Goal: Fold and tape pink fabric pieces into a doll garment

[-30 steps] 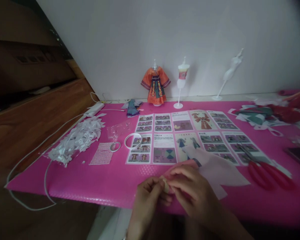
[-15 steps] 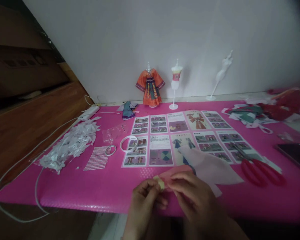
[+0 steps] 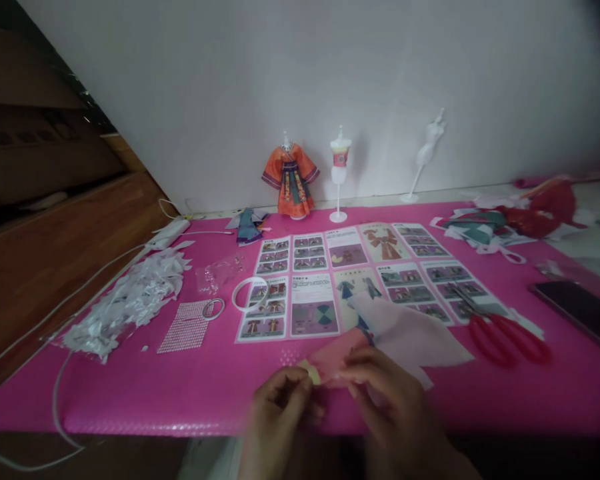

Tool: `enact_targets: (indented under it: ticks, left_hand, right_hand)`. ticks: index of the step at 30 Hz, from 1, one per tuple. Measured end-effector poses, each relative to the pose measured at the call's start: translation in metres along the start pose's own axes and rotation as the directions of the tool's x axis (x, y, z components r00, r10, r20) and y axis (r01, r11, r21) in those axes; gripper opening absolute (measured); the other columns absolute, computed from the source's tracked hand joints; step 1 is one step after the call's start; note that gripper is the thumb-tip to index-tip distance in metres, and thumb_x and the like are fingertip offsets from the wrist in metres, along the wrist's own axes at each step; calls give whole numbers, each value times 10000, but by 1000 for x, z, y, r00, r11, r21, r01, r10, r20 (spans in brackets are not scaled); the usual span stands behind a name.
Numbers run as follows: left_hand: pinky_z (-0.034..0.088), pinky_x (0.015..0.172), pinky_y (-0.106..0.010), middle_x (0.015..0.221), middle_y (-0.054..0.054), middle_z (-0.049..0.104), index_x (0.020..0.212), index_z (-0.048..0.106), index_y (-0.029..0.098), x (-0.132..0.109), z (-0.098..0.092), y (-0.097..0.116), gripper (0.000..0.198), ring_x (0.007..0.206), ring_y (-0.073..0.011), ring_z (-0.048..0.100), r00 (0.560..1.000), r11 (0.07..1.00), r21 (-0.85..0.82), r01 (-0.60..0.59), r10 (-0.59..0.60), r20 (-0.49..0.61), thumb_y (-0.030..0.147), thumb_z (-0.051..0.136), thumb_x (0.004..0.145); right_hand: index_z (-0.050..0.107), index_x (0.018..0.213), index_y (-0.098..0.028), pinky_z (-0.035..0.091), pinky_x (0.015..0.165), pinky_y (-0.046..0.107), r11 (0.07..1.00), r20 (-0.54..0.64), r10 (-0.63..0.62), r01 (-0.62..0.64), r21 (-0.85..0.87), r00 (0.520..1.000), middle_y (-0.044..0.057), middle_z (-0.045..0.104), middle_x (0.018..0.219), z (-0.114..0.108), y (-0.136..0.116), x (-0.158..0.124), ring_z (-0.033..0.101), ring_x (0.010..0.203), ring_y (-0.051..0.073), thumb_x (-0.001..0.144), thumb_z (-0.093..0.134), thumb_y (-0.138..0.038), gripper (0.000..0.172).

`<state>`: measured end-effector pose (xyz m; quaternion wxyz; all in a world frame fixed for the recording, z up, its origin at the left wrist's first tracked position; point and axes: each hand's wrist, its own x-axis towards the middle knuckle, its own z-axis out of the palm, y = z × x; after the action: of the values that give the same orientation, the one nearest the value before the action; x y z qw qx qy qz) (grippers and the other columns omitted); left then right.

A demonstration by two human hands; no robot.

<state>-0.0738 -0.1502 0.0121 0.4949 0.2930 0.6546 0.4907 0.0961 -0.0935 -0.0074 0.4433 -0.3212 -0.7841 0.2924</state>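
Both my hands work at the near edge of the pink mat. My left hand pinches a small pale yellowish strip between thumb and fingers. My right hand is closed on the near edge of a pink paper piece, which the strip meets. A paler pink sheet lies partly under it, just beyond my right hand. What the fingertips cover is hidden.
An instruction sheet lies mid-mat. Red scissors and a dark phone are right. Tape rings, a rhinestone sheet, white scraps and a cable are left. Three mannequin stands line the wall, one in an orange dress.
The view has shifted right and down a little. My left hand has drawn the yellowish strip slightly away from the pink piece; my right hand keeps its grip.
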Motion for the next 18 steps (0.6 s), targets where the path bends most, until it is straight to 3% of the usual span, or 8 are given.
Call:
enact_targets:
  ticks: [9, 15, 18]
  left_hand:
    - [533, 591, -258, 675, -54, 708, 765, 673, 153, 2, -1, 1, 280, 605, -184, 663, 1000, 1000, 14, 11, -11, -7, 424, 709, 704]
    - [445, 476, -191, 530, 6, 591, 619, 613, 153, 3, 8, 3, 312, 496, -125, 567, 1000, 995, 101, 9, -7, -15, 437, 724, 686]
    - [426, 451, -180, 494, 16, 576, 640, 602, 158, 3, 10, 2, 311, 463, -114, 543, 999, 995, 95, 18, -14, -47, 444, 710, 704]
  right_hand:
    - [601, 976, -233, 494, 810, 252, 1000, 10, 13, -13, 20, 1000, 36, 629, 963, 6, 3, -3, 610, 935, 162, 848, 476, -68, 243]
    - [595, 991, -239, 495, 791, 251, 999, 32, 38, -39, 25, 999, 31, 624, 966, 4, 0, -5, 610, 923, 157, 854, 471, -71, 250]
    - [582, 975, -233, 500, 764, 253, 998, 28, 44, -45, 33, 999, 28, 631, 934, 0, 1, -7, 613, 893, 156, 865, 467, -93, 212]
